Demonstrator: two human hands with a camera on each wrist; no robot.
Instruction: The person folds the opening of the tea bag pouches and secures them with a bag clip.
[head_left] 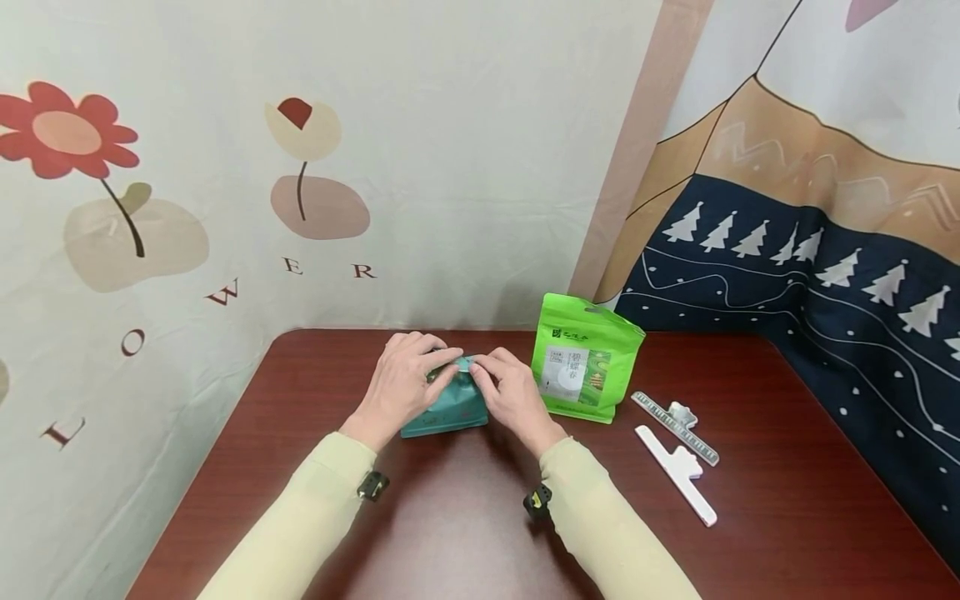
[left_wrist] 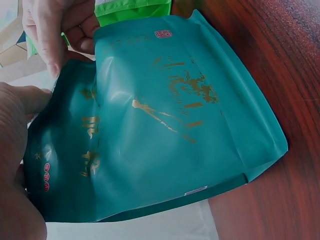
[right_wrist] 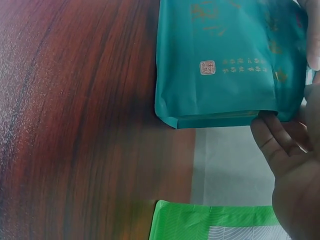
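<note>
A teal pouch (head_left: pixel 453 408) with gold print stands upright on the table, its upper part folded over. My left hand (head_left: pixel 405 375) pinches the left side of its top. Across from it, my right hand (head_left: pixel 516 396) pinches the right side, the two thumbs close together at the fold. In the left wrist view the folded flap of the pouch (left_wrist: pixel 160 110) bends toward the fingers. The right wrist view shows fingers (right_wrist: pixel 272 140) tucked behind the bag's side, near the fold.
Right of the pouch stands a bright green tea bag (head_left: pixel 588 354) with a pale label. Farther right lie a clear bag clip (head_left: pixel 678 427) and a white bag clip (head_left: pixel 678 473) on the dark red table (head_left: pixel 780 483). A printed curtain (head_left: pixel 465 167) hangs behind.
</note>
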